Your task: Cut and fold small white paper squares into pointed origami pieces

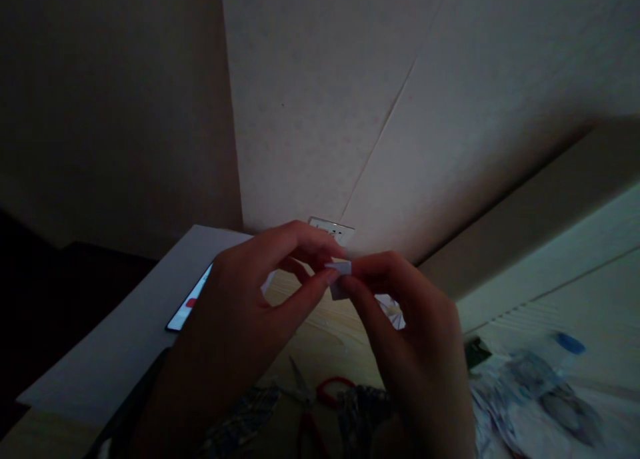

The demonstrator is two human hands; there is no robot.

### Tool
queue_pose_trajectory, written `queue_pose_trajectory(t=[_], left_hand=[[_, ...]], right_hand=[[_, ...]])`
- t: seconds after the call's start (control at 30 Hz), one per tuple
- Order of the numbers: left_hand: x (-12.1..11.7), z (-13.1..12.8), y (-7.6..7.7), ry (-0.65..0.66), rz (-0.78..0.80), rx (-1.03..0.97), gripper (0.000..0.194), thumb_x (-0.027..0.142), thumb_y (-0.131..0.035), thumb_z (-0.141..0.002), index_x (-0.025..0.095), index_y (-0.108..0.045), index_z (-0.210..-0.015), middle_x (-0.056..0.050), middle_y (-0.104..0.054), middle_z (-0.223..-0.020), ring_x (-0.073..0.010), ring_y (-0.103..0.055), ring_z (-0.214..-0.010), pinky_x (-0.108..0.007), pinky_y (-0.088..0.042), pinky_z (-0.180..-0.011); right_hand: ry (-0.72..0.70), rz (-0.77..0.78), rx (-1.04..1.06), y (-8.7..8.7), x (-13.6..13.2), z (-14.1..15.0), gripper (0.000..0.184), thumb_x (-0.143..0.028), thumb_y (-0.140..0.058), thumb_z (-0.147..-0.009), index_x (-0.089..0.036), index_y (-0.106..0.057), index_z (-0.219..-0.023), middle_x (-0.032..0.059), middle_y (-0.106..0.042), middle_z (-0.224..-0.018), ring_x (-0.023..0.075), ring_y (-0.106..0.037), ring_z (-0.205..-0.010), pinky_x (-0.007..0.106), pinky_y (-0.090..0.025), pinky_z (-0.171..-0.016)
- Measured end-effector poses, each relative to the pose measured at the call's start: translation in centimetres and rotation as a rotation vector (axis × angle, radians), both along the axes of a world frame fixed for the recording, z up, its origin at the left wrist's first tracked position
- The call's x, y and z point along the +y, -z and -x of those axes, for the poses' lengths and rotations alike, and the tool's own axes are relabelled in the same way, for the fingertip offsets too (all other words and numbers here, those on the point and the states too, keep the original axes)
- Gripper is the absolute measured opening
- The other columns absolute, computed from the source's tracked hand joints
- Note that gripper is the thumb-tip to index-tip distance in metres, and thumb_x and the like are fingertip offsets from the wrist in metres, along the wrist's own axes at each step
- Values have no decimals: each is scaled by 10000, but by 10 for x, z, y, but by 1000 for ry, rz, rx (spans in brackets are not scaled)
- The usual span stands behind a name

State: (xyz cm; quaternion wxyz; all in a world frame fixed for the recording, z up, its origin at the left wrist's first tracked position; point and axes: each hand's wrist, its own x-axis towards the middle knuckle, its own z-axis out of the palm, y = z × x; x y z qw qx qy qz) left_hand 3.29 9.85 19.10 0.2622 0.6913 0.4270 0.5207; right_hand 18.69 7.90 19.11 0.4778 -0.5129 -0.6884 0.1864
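Observation:
A small folded piece of white paper (pixel 341 287) is held up over the wooden table (pixel 345 326), pinched between both hands. My left hand (pixel 260 286) grips its left edge with thumb and fingertips. From the other side, my right hand (pixel 410 319) presses the paper between thumb and index finger. Below the hands lie scissors (pixel 307 402) with red handles, blades apart, partly covered by the plaid sleeves. Behind my right hand, a white folded paper shape (pixel 393 310) shows only in part.
A lit phone (pixel 187 309) rests on a large white sheet (pixel 115 339) at the left, partly behind my left hand. A wall socket (pixel 331 228) sits just beyond the table. Crumpled plastic packaging (pixel 540 386) with a blue cap (pixel 570 343) lies at the right.

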Motion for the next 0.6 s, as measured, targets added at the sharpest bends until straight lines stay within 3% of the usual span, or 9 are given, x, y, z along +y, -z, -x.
queue_pose_trajectory(t=[0.17,0.6], left_hand=[[2,2,-2,21,-33,48,116,169,-708,-835,276,-692,-790,56,-730,-742,-141,-652,-659,-223,-527,-583],[0,1,0,27,0,42,145,144,-707,-828,271,-684,-762,84,-714,-724,-121,-642,-653,-214,-541,-672]], right_hand=[[-11,-31,-35,0,0,-2,149,-134,-627,-894,-217,-663,-776,-45,-687,-699,112,-643,-651,217,-475,-598],[-2,-68,-50,-3,-1,-2,173,-118,-618,-885,-214,-674,-754,-47,-690,-679,109,-645,-635,206,-474,-587]])
